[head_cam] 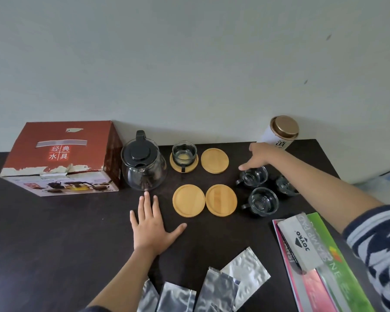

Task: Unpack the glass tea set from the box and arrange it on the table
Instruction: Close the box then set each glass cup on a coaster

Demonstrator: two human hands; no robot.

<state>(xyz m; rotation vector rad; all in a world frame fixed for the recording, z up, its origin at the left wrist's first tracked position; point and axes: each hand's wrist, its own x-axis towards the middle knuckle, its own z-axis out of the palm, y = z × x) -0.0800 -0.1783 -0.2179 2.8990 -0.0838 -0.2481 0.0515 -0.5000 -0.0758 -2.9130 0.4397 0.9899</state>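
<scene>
1. Your left hand (149, 224) lies flat on the dark table (54, 233), fingers straight and spread, holding nothing, just in front of the glass teapot (144, 166).
2. Your right hand (258, 157) reaches out over the far glass cup (253, 176) of a group of three; its fingers point down at the rim, but you cannot tell from here whether they touch or grip it.
3. The other two cups (262, 201) (286, 185) stand close by, on the bare table.
4. A fourth cup (184, 152) already sits on a round wooden coaster (184, 166) just right of the teapot.
5. Three more coasters lie bare: one (214, 160) beside that cup, two (189, 200) (221, 200) side by side in the nearer row.
6. The red box (61, 157) stands closed at the left, touching or nearly touching the teapot.
7. A white tin with a gold lid (282, 134) stands against the wall behind your right hand.
8. Silver foil packets (212, 287) lie at the near edge; a stamp pad box (300, 242) rests on coloured folders (338, 273) at the right.
</scene>
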